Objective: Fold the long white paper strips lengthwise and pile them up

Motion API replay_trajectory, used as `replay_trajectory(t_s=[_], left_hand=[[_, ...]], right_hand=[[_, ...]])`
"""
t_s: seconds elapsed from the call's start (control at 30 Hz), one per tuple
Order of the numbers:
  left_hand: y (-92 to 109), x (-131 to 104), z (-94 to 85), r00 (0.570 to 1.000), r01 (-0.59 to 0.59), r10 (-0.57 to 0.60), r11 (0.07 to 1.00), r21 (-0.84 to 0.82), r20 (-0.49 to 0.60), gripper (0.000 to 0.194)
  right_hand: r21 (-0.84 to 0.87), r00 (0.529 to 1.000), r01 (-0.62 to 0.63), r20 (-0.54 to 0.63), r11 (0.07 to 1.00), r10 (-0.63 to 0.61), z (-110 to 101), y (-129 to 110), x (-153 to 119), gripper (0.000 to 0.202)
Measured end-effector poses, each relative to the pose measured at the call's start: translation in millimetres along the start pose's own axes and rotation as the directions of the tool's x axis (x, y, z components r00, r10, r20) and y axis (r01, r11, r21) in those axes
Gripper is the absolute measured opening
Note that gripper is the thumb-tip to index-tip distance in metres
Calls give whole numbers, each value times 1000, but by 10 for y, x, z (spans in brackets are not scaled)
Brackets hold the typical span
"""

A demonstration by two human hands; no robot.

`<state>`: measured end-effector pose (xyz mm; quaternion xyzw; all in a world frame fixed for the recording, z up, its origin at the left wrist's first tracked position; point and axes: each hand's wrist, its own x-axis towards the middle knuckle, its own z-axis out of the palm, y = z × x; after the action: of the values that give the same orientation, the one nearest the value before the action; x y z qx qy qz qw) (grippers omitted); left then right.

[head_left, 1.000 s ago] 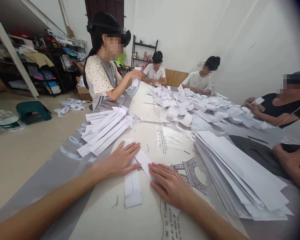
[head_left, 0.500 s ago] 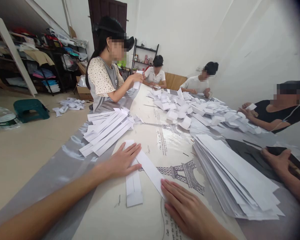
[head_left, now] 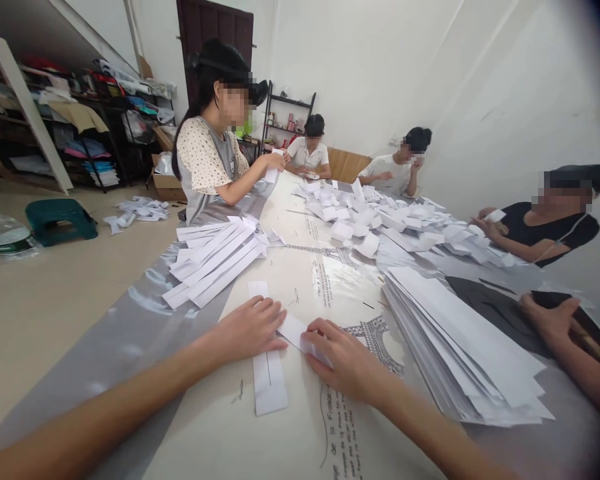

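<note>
Your L hand (head_left: 250, 330) lies across an upright strip (head_left: 270, 387), mid-width on the tabletop (head_left: 130, 327), lengthwise toward the near edge. Its fingers are close together, slightly bent, w/ thumb apart. The angled strip (head_left: 291, 330) slants from b/w those fingertips & thumb toward the near R corner. Your R hand (head_left: 343, 360) has it by the lower end, fingers curled & together, pinching paper against the thumb. Pile of narrow strips (head_left: 220, 263) sits by the L edge, past your L hand; stack of sheets (head_left: 455, 347) nr the R edge. Small folded pieces (head_left: 375, 217) heap toward the far R corner. At the L edge, a co-worker (head_left: 207, 160) holds white paper (head_left: 271, 175).
</note>
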<state>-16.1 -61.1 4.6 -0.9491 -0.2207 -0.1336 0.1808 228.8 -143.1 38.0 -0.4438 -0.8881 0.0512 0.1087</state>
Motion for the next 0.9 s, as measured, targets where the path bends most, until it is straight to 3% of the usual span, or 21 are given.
replay_trajectory(t_s=[0.1,0.2,0.27,0.4,0.57,0.7,0.9], left_hand=[[-76,5,15,995,-91,85,989,-120,-62,41],[-169,-1,35,993,-69,35,948,-312,-115,33],[-202,-6,32,996,-24,-15,914,-406,-94,32],[-192,3,6,997,24,-55,893,-449,-57,32],[-142,43,9,991,62,-110,871,-488,-71,30],[-93,82,30,979,118,-171,916,-383,-108,33],[143,114,-145,931,176,-182,983,-47,-318,21]], right_hand=[[53,998,10,58,999,-13,-30,121,49,12],[190,998,-17,59,982,6,-31,224,21,12],[304,998,-46,43,951,34,-9,275,4,13],[430,996,-76,1,899,84,38,318,0,19],[390,986,-152,-2,908,166,16,239,-12,25],[403,964,-261,64,877,257,14,118,-34,23],[555,949,-293,71,778,307,106,24,-36,20]])
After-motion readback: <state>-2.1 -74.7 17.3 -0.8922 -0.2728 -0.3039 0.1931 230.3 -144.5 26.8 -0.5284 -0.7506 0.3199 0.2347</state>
